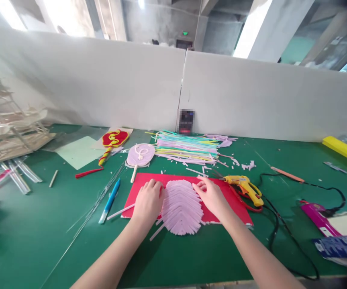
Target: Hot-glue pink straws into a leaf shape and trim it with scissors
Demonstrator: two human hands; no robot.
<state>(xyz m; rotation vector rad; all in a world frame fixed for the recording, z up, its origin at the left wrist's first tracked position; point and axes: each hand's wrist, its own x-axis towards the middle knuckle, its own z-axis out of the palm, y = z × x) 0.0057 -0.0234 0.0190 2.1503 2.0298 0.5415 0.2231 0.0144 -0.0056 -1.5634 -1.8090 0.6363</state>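
A lilac leaf-shaped piece [182,208], made of fuzzy chenille stems laid in V-shaped rows, lies partly on a red sheet [233,208] and overhangs its near edge. My left hand [150,197] is closed at the leaf's left edge, its fingers bent and their tips largely hidden. One lilac stem [121,212] pokes out to the left of that hand, and loose ends stick out below it. On the opposite side my right hand [212,196] has its fingers bent but apart, with the tips at the leaf's upper right edge.
A yellow glue gun [244,186] lies close to my right forearm, its black cable trailing right. Behind the sheet are bundled coloured chenille stems [188,148] and a round lilac piece [141,154]. A blue pen [110,200] and thin wires [93,207] lie left.
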